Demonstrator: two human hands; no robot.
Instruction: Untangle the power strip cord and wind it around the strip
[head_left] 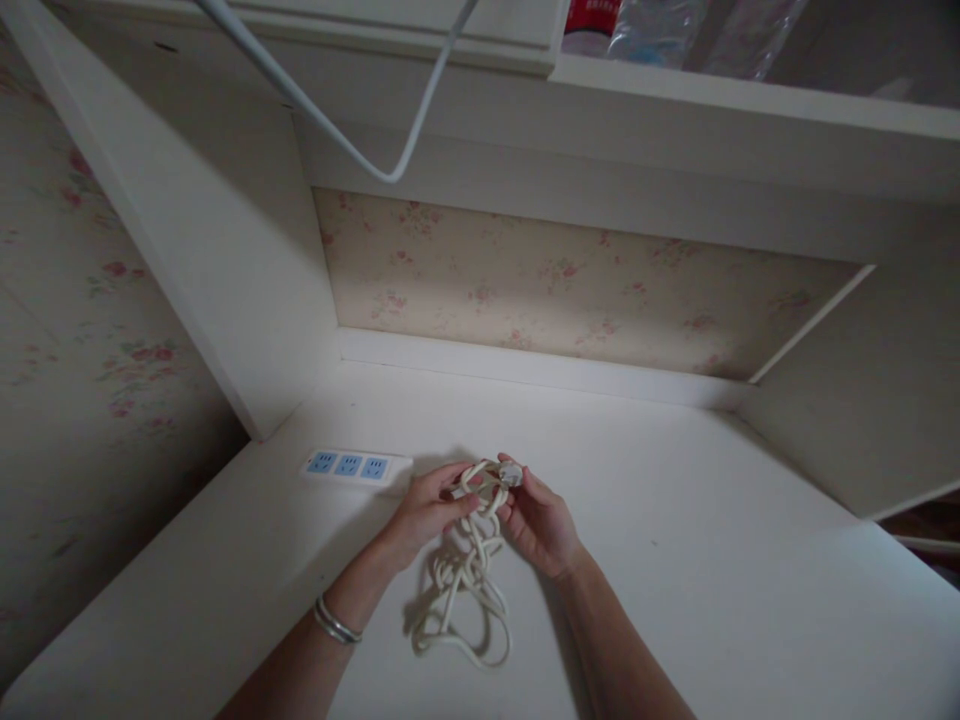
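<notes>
Between my hands is a tangled cream power cord (472,570), looped and knotted, with its lower loops hanging down or lying on the white desk. My left hand (435,510) pinches an upper loop of the cord between thumb and fingers. At the cord's upper end, a pale plug (510,474) sits in the fingers of my right hand (540,520). Left of my hands lies a white power strip (356,466) with three blue sockets. Where the cord joins the strip is hidden behind my left hand.
The white desktop (675,540) spreads around my hands, with side panels left and right. Overhead, a shelf (750,100) holds a red-labelled container (591,22) and clear plastic items (660,30). A white cable or bent rod (390,176) hangs in front of the cabinet.
</notes>
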